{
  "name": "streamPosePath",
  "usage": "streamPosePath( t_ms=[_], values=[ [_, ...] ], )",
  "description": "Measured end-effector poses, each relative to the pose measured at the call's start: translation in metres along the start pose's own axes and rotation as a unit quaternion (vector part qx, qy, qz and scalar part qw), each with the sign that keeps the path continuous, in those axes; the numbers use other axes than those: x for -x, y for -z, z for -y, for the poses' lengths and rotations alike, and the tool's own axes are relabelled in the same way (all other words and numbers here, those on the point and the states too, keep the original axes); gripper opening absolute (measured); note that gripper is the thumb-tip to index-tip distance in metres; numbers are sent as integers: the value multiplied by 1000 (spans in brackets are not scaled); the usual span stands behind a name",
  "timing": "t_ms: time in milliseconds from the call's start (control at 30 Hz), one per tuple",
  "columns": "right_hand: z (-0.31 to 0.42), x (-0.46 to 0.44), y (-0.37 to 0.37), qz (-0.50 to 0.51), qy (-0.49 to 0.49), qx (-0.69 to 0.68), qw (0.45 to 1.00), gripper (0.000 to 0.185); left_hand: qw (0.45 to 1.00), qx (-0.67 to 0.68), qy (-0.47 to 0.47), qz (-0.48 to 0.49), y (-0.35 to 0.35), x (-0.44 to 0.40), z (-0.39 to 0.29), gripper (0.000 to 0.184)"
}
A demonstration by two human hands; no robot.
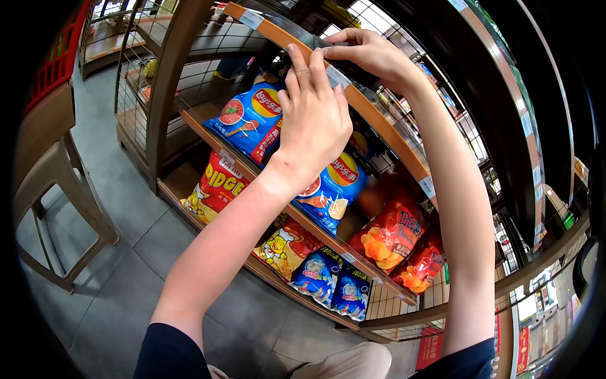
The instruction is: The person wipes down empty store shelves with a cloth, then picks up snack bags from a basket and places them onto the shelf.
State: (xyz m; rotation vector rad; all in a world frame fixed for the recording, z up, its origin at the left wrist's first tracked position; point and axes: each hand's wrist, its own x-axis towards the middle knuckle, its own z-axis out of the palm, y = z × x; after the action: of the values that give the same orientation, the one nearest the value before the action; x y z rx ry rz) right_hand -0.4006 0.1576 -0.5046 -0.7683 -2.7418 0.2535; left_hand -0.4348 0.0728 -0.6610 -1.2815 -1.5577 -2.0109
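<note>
My left hand (pixel 312 117) rests with its fingers spread against the orange front edge (pixel 372 114) of an upper shelf, with no object in its palm side that I can see. Just beyond it, my right hand (pixel 369 55) reaches over the same edge, its thumb and forefinger pinched close together at the rim; whatever lies between the fingertips is too small to make out. Below my left hand, blue chip bags (pixel 252 117) stand on the middle shelf, partly covered by the hand and wrist. Red chip bags (pixel 390 237) sit farther right on that shelf.
The bottom shelf holds a red and yellow bag (pixel 218 183) and small dark blue bags (pixel 315 275). A brown stool (pixel 60 183) stands at the left, beneath a red basket (pixel 55 54). Grey floor tiles (pixel 132 297) lie between stool and shelves. Wire mesh encloses the shelf end.
</note>
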Motion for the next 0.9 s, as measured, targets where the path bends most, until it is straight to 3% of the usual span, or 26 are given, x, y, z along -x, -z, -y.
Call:
streamPosePath(
  t_ms=[300,367,700,833,867,900],
  values=[
    [-10,21,7,5,7,-35,999,50,999,-42,-7,18,-1,3,-4,63],
    [-6,28,10,21,-18,-17,999,38,998,-60,-7,30,0,1,-5,63],
    [-13,61,18,5,-43,-24,999,33,997,-72,-6,37,1,0,-10,55],
    [-10,80,24,9,-97,-31,995,34,997,-72,-12,17,-2,0,-9,53],
    [-19,80,27,8,-83,-29,996,47,997,-72,-12,17,-2,0,-9,53],
    [-18,84,27,7,-83,-30,996,47,997,-76,-9,19,-2,0,-9,53]
  ],
)
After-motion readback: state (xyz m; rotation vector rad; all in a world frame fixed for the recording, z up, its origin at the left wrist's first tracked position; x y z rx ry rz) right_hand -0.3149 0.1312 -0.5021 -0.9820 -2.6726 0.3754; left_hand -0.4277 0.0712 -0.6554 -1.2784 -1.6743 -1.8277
